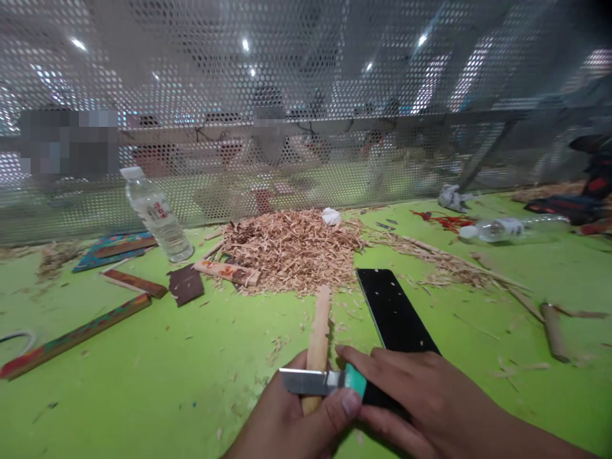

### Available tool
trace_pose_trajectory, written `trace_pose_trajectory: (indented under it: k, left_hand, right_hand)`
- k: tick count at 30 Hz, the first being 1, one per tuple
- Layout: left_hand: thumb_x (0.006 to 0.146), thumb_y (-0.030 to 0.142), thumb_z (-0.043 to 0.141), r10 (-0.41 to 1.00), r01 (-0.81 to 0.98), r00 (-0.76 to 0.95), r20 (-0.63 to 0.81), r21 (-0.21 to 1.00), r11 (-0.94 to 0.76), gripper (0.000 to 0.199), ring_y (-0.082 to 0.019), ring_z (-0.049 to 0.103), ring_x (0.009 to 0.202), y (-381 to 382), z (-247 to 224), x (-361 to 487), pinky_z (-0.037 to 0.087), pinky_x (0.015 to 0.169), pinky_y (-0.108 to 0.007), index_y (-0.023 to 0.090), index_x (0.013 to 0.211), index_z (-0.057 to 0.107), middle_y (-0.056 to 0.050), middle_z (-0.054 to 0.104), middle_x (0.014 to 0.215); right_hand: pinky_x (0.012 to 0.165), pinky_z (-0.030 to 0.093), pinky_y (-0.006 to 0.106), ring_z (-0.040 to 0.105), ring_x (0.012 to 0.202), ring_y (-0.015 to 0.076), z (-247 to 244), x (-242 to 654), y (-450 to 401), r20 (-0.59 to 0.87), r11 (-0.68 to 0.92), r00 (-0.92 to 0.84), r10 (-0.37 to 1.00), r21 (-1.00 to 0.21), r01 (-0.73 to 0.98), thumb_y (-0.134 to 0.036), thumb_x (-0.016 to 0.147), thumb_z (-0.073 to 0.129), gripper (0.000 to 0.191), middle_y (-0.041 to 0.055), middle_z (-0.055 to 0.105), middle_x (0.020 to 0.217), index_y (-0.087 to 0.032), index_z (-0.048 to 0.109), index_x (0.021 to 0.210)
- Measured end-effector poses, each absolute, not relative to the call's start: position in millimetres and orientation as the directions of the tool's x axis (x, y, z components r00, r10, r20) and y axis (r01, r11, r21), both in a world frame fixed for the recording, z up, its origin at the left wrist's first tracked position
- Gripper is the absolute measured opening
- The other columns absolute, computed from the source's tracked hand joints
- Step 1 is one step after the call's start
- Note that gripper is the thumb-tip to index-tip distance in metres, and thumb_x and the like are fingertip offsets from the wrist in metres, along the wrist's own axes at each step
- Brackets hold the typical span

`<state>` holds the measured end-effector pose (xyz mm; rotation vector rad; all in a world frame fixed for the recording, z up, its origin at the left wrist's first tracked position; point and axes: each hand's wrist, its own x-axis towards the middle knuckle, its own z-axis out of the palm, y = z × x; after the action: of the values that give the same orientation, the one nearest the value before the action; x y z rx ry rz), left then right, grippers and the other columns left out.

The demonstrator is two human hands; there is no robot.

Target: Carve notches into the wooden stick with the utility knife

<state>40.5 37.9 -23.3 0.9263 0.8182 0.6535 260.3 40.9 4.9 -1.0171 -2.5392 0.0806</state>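
My left hand (pixel 291 414) is closed round the lower end of a pale wooden stick (pixel 319 325), whose right edge is notched and whose far end points away from me. In my right hand (pixel 406 395) is a utility knife (pixel 306 381) with a teal and black handle. Its bare blade lies crosswise over the stick, pointing left. My left thumb presses against the teal part of the handle. Just beyond my right hand, a black phone (pixel 394 306) lies on the green table (pixel 167 382), dotted with small shavings.
A heap of wood shavings (pixel 291 252) lies ahead, before a perforated metal screen (pixel 306 76). Left are an upright water bottle (pixel 157 217), brown sandpaper (pixel 185 285) and painted wooden strips (pixel 81 333). Right are a lying bottle (pixel 516 229) and a short wooden rod (pixel 554 333).
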Motion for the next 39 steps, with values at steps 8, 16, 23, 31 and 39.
trace_pose_trajectory:
  k: [8, 16, 23, 31, 39]
  left_hand:
    - [0.079, 0.074, 0.082, 0.792, -0.128, 0.489, -0.365, 0.868, 0.479, 0.062, -0.004, 0.034, 0.044, 39, -13, 44, 0.033, 0.042, -0.019, 0.021, 0.101, 0.057, 0.012, 0.045, 0.065]
    - [0.081, 0.064, 0.086, 0.765, -0.100, 0.528, -0.367, 0.868, 0.486, 0.059, -0.004, 0.036, 0.046, 42, -7, 38, 0.032, 0.046, -0.021, 0.019, 0.109, 0.062, 0.009, 0.051, 0.069]
    - [0.068, 0.078, 0.087, 0.789, -0.028, 0.470, -0.397, 0.886, 0.463, 0.072, -0.005, 0.037, 0.044, 38, -12, 42, 0.030, 0.041, -0.019, 0.020, 0.098, 0.057, 0.010, 0.049, 0.059]
    - [0.075, 0.084, 0.076, 0.797, -0.046, 0.480, -0.367, 0.897, 0.440, 0.066, -0.004, 0.027, 0.041, 38, -7, 49, 0.024, 0.038, -0.018, 0.022, 0.078, 0.053, 0.014, 0.035, 0.048]
    - [0.079, 0.058, 0.091, 0.780, -0.277, 0.535, -0.326, 0.804, 0.526, 0.055, -0.002, 0.036, 0.049, 38, -10, 45, 0.030, 0.044, -0.016, 0.018, 0.101, 0.061, 0.011, 0.046, 0.066]
  right_hand:
    - [0.057, 0.067, 0.036, 0.084, 0.071, 0.0242, 2, 261, 43, 0.422, 0.685, -0.578, 0.698, -0.157, 0.712, -0.045, 0.119, 0.029, 0.047, 0.0071, 0.083, 0.091, -0.014, 0.057, 0.142]
    - [0.074, 0.069, 0.044, 0.085, 0.090, 0.0298, 2, 273, 50, 0.237, 0.653, -0.610, 0.756, -0.349, 0.673, -0.039, 0.114, 0.051, 0.039, 0.0124, 0.085, 0.115, -0.016, 0.061, 0.144]
    - [0.067, 0.068, 0.038, 0.085, 0.084, 0.0273, 3, 266, 45, 0.231, 0.688, -0.654, 0.720, -0.364, 0.628, -0.039, 0.110, 0.058, 0.040, 0.0087, 0.085, 0.105, -0.015, 0.064, 0.142]
    - [0.056, 0.064, 0.033, 0.083, 0.067, 0.0209, 5, 258, 37, 0.457, 0.703, -0.607, 0.650, -0.059, 0.708, -0.040, 0.121, 0.019, 0.051, 0.0059, 0.083, 0.088, -0.012, 0.058, 0.138]
    - [0.052, 0.057, 0.030, 0.077, 0.060, 0.0198, 8, 269, 49, 0.505, 0.658, -0.516, 0.692, -0.147, 0.739, -0.046, 0.119, 0.035, 0.045, 0.0017, 0.076, 0.080, -0.015, 0.054, 0.147]
